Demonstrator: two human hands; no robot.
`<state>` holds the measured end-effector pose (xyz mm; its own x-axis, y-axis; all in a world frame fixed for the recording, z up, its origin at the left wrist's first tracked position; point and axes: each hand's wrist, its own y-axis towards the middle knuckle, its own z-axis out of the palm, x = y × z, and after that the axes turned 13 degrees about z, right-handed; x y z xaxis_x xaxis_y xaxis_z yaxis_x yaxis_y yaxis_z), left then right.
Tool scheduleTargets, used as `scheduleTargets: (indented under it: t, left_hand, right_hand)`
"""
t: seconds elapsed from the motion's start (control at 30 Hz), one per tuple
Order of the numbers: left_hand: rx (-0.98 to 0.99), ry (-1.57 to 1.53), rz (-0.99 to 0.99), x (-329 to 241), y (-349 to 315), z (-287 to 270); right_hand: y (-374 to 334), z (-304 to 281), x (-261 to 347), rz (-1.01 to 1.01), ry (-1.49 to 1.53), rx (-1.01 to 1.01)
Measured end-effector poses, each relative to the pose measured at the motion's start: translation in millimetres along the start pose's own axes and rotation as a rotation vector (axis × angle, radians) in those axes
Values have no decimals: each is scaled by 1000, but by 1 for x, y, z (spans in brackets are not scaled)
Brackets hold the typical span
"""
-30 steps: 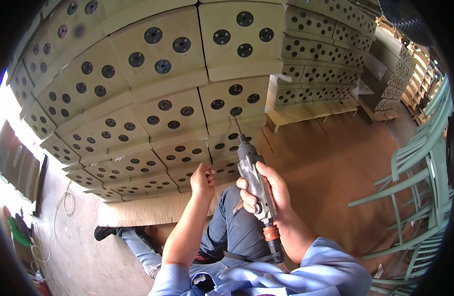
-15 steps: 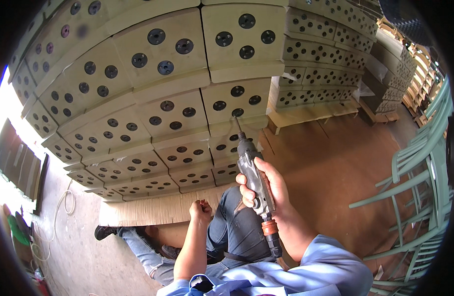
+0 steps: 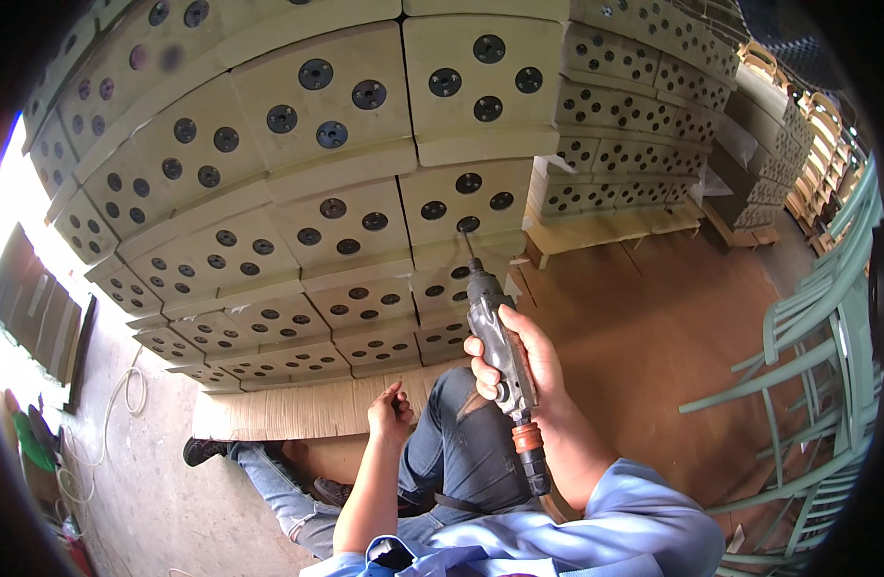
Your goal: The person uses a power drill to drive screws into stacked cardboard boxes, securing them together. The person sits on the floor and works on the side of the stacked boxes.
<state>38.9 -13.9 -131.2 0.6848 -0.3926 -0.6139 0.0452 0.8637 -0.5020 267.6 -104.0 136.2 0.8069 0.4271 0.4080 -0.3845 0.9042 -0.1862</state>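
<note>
My right hand (image 3: pixel 530 358) is wrapped round a dark air screwdriver (image 3: pixel 499 346) with an orange-red collar near its hose end. Its long thin bit points up and away from me, its tip at the lowest black round disc (image 3: pixel 469 224) of four on a tan padded block (image 3: pixel 447 250). Whether the tip presses on a screw there is too small to tell. Over my lap, my left hand (image 3: pixel 391 412) is closed with the thumb and fingertips raised; something small and dark shows in it, its kind unclear.
Rows of similar tan blocks (image 3: pixel 355 274) with black discs are stacked ahead. More stacks stand on a wooden pallet (image 3: pixel 620 229) at the right. Green chair frames (image 3: pixel 807 375) pile up at far right. A pale hose (image 3: pixel 105 423) lies on the floor at left, and flat cardboard (image 3: pixel 259 413) lies under the stack.
The view has shifted slightly. My left hand's fingertips have lifted a little, while the right hand keeps the screwdriver at the same disc.
</note>
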Motion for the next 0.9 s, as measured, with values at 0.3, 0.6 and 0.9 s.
scheduleTargets:
  t: [0.3,0.6,0.9]
  left_hand:
    - [60,8,-4,-1,-17,3]
    - [110,-7,67,-7,-47,-6]
    - [-30,-39,95,-14,-70,-44]
  right_hand:
    - [1,-12,-1,8,-1,37]
    - [-8,-31,-51,103,119,258]
    - [22,-49,-85,194,123,256]
